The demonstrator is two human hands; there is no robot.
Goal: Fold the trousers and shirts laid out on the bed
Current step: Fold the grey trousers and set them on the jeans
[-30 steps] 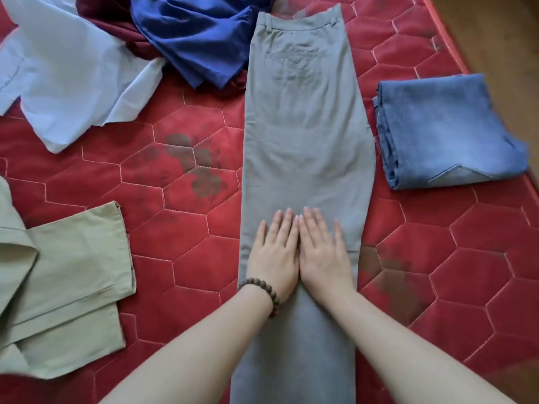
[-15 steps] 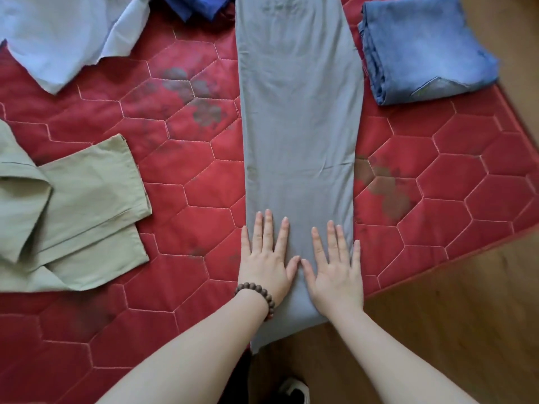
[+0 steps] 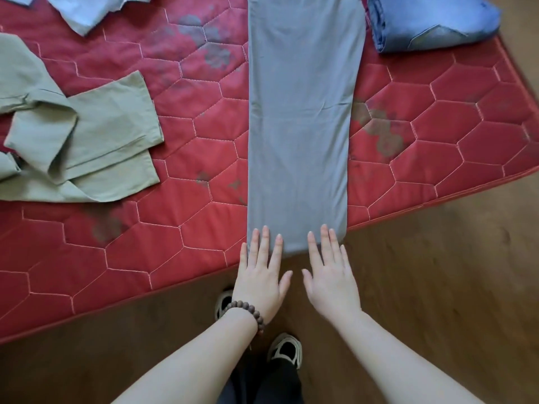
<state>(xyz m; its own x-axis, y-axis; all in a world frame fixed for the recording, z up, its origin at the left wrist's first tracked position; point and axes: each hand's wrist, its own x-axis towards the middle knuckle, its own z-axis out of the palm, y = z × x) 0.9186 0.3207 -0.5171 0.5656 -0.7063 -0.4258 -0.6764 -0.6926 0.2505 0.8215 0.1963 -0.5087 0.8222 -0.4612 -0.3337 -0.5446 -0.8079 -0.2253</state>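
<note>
Grey trousers (image 3: 300,126) lie lengthwise on the bed (image 3: 189,214), hems at its edge. Left hand (image 3: 261,282), right hand (image 3: 331,279): flat, fingers released on hems. Pinch both corners evenly before folding up.

Left hand (image 3: 260,282) and right hand (image 3: 331,279) flat, fingers straight, side by side.

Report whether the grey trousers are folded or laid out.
Laid out: the grey trousers lie as one long flat strip on the red mattress, hem at the edge.
</note>
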